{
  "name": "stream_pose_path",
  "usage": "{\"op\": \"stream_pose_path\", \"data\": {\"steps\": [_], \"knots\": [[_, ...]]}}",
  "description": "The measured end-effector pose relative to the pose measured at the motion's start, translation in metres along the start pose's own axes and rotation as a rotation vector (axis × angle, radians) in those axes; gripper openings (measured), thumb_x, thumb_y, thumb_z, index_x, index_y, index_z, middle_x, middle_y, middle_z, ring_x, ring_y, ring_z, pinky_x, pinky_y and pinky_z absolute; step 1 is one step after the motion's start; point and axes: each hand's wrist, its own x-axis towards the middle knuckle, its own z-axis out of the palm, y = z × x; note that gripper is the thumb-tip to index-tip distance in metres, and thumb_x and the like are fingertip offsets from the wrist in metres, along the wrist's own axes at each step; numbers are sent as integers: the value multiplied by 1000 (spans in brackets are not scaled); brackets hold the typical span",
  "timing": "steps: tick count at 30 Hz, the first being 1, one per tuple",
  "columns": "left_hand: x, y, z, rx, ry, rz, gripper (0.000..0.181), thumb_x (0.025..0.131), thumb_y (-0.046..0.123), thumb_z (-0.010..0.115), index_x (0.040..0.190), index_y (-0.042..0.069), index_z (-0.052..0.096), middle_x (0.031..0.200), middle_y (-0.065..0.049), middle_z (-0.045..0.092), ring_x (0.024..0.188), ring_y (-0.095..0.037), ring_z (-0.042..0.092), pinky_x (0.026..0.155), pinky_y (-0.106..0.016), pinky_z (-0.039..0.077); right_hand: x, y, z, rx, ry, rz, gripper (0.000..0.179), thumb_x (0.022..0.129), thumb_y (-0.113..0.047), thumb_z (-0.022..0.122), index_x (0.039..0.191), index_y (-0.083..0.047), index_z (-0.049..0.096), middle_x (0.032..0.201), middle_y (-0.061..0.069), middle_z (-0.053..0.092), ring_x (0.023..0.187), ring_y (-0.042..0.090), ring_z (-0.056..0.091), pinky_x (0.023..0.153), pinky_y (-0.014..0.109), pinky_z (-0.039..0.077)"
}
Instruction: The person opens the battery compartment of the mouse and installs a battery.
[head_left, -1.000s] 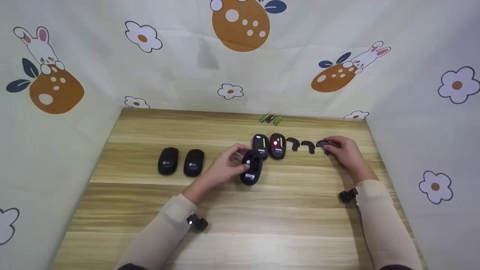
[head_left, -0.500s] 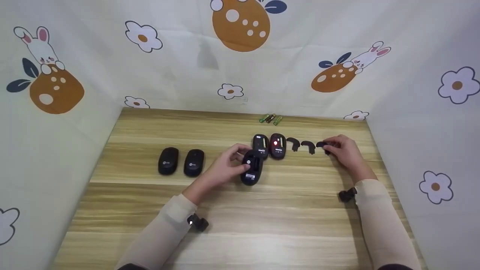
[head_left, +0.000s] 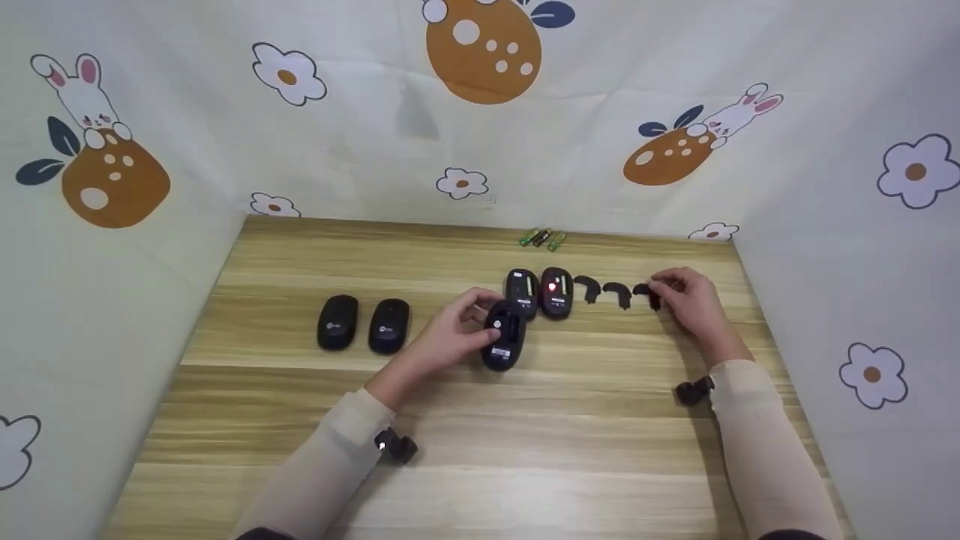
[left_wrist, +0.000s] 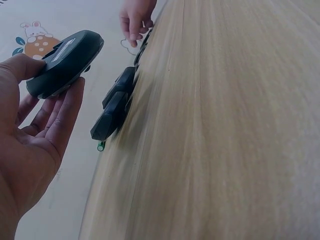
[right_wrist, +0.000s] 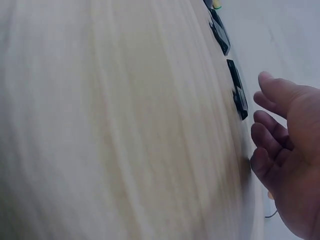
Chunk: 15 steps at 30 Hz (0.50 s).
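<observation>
My left hand point(head_left: 450, 330) grips a black computer mouse point(head_left: 502, 349) upside down, thumb on its underside. Its long dark battery slot faces up, and in the left wrist view this mouse point(left_wrist: 65, 65) is raised off the table. At the right, my right hand point(head_left: 694, 300) is just beside a black battery cover point(head_left: 646, 294), the rightmost in a row. The right wrist view shows loosely bent fingers with nothing between them and a cover point(right_wrist: 239, 90) lying in front. Two more covers point(head_left: 617, 294) point(head_left: 588, 289) continue the row leftward.
Two upturned mice point(head_left: 521, 292) point(head_left: 556, 292) lie behind the held one with batteries in their slots; one glows red. Three loose batteries point(head_left: 541, 238) lie near the wooden table's point(head_left: 525, 450) back edge. Two mice point(head_left: 337, 322) point(head_left: 388, 326) stand upright at the left.
My right hand has let go of the rightmost battery cover, which now lies flat in the row, and has drawn slightly away. The left hand and its mouse have stayed in place.
</observation>
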Motion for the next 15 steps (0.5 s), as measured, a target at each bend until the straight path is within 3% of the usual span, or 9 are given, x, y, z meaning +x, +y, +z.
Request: {"op": "stream_pose_path", "data": {"steps": [6,15], "knots": [[-1,0,-1,-20,-3,-11,55,96,8,82,148,14,64,132,-6,69,114,-26,69,111,-54,53,5,-16,11,49,63,19,27,106,-21,78,118,2,78,101,8,70,87,13,59,72,17,49],[-3,2,-3,-24,-6,-16,55,97,10,82,149,13,63,135,-9,68,116,-29,68,113,-56,51,25,-50,35,75,-14,18,33,108,-25,75,123,4,75,102,15,67,90,21,59,69,19,49]]}}
